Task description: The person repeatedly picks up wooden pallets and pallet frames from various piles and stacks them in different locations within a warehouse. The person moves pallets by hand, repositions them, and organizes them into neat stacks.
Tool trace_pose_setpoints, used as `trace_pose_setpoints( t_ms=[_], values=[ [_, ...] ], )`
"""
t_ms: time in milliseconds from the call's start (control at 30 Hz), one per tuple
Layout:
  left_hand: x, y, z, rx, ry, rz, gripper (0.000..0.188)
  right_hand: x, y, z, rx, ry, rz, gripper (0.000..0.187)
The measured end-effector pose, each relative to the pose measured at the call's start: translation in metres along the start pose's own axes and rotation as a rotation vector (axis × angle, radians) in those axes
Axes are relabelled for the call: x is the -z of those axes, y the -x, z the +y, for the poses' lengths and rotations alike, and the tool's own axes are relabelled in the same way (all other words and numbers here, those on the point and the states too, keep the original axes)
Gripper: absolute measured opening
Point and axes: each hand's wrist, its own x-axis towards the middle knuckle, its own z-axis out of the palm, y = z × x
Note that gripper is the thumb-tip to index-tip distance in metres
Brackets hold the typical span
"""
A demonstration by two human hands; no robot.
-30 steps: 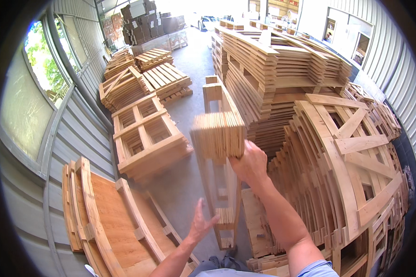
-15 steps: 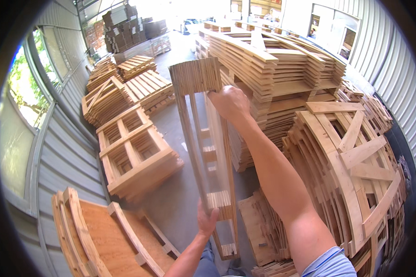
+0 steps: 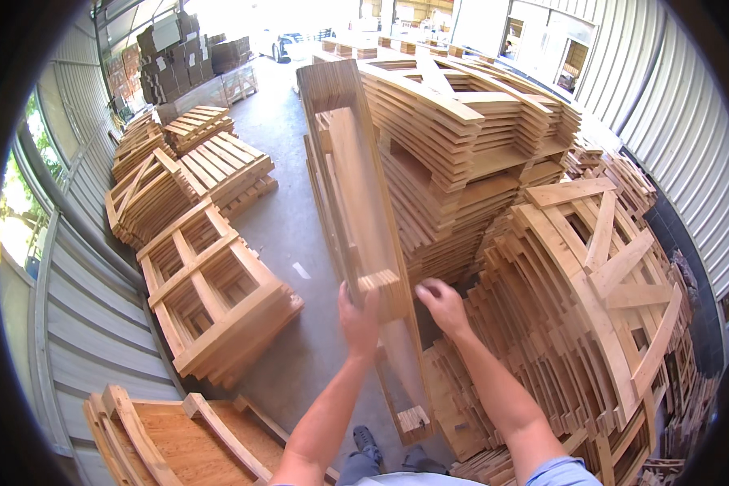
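Note:
A long, narrow plywood frame (image 3: 390, 235) with cross blocks between its side boards stands tilted in front of me, its far end up beside the tall stack. My left hand (image 3: 358, 320) is closed on its left side board, by a cross block in the lower half. Just off the right side board is my right hand (image 3: 441, 306), loosely curled with nothing in it; its fingertips are slightly blurred. The frame's near end reaches down close to my feet.
Tall stacks of curved wooden frames (image 3: 470, 138) and braced panels (image 3: 599, 283) crowd the right. On the left stand stacked window-like frames (image 3: 211, 283), slatted pallets (image 3: 227, 162) and a curved plywood panel (image 3: 186, 445). Grey floor (image 3: 279, 243) runs between; dark stacked cartons (image 3: 178, 61) stand far back.
My right hand has let go of the frame's far end and come down beside its lower half. The left hand keeps its grip. The frame has turned somewhat and my view has shifted.

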Motion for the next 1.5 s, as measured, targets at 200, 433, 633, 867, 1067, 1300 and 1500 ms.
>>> trace_pose_setpoints(
  t_ms=[200,433,633,867,1067,1300,1500],
  values=[
    [-0.024,-0.068,0.014,0.027,-0.025,0.020,0.088,0.041,0.139,0.165,-0.413,0.012,0.012,0.043],
    [-0.043,-0.155,0.026,0.029,-0.144,0.090,0.091,0.042,0.254,0.297,-0.761,-0.170,-0.015,0.037],
    [-0.064,-0.238,0.032,0.031,-0.214,0.081,0.097,0.009,0.248,0.329,-0.770,-0.177,-0.133,0.033],
    [-0.044,-0.307,-0.023,0.082,-0.063,-0.074,0.090,0.013,0.161,0.295,-0.671,-0.141,-0.084,0.037],
    [-0.003,-0.287,-0.129,0.404,0.057,0.019,0.076,0.011,0.104,0.223,-0.662,0.072,-0.117,0.038],
    [0.019,-0.344,-0.157,0.551,0.296,-0.055,0.085,-0.073,0.022,0.136,-0.614,0.101,-0.196,0.039],
    [0.021,-0.430,-0.142,0.469,0.527,-0.156,0.100,-0.139,-0.050,0.096,-0.522,0.057,-0.212,0.046]
  ],
)
